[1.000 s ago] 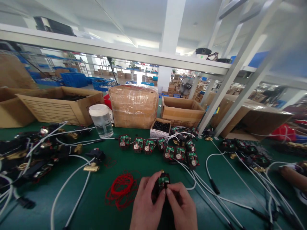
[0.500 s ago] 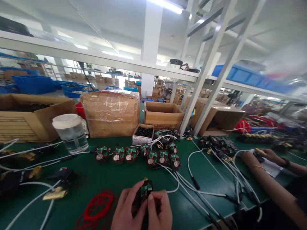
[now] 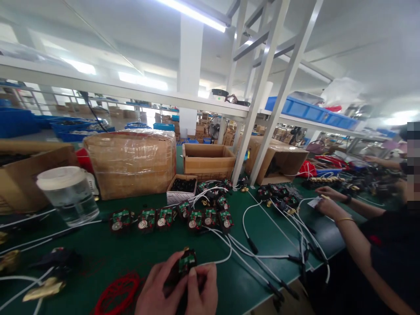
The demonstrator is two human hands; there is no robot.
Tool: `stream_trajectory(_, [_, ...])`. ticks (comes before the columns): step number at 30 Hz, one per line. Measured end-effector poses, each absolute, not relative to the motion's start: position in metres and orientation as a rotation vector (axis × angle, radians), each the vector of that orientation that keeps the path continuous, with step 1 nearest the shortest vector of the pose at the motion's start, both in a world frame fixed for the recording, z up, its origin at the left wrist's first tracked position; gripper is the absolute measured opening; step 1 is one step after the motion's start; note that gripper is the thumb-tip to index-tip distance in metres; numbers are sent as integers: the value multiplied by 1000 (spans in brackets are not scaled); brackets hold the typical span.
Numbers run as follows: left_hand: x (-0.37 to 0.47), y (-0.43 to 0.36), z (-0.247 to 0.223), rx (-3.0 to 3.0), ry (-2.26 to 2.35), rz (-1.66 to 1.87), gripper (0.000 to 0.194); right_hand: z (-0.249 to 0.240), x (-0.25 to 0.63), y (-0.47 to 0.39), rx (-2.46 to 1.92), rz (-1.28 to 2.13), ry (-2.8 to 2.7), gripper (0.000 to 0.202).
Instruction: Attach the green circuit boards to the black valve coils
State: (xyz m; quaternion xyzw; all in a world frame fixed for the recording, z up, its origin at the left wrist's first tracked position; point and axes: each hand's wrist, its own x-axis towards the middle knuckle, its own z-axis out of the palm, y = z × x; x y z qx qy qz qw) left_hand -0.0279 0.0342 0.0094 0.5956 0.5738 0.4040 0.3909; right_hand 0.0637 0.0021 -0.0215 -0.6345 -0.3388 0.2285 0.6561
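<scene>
Close to the table's front edge, my left hand [image 3: 160,284] is wrapped round a black housing with a green circuit board [image 3: 187,261] showing in its open top. My right hand [image 3: 201,286] pinches at the lower right of the same unit; whatever its fingertips hold is hidden. A brass tip pokes out at the unit's top, and a white cable [image 3: 215,261] runs off to its right. To the left of my hands lies a coil of thin red wire [image 3: 116,294]. Beyond them sit several similar open units [image 3: 164,217] with green boards and round silver discs.
A clear jug with white lid [image 3: 67,197] stands at left. Cardboard boxes [image 3: 131,166] and a small box of black parts [image 3: 181,189] line the back, by metal posts [image 3: 259,96]. White cables [image 3: 249,253] cross the right side, where a co-worker's hands [image 3: 331,208] handle something small.
The view has swung to the right, so the table's contents sit further left. My hands keep their hold on the unit. The co-worker's hands have shifted and more of their body shows.
</scene>
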Motion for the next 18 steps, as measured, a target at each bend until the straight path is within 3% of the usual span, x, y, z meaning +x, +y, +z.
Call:
stream_trajectory(7, [-20, 28, 17, 1523, 1457, 1091, 41, -18, 80, -3, -1367, 614, -851, 36])
stream_trajectory(10, [-19, 26, 19, 1522, 1438, 1094, 39, -15, 98, -3, -1384, 678, -1015, 31])
stream_trajectory(14, [-20, 26, 20, 1493, 1403, 1080, 41, 5, 124, 3, -1379, 722, -1306, 5])
stream_trajectory(18, [-19, 27, 18, 1474, 1413, 1077, 43, 41, 146, 16, -1360, 745, -1703, 17])
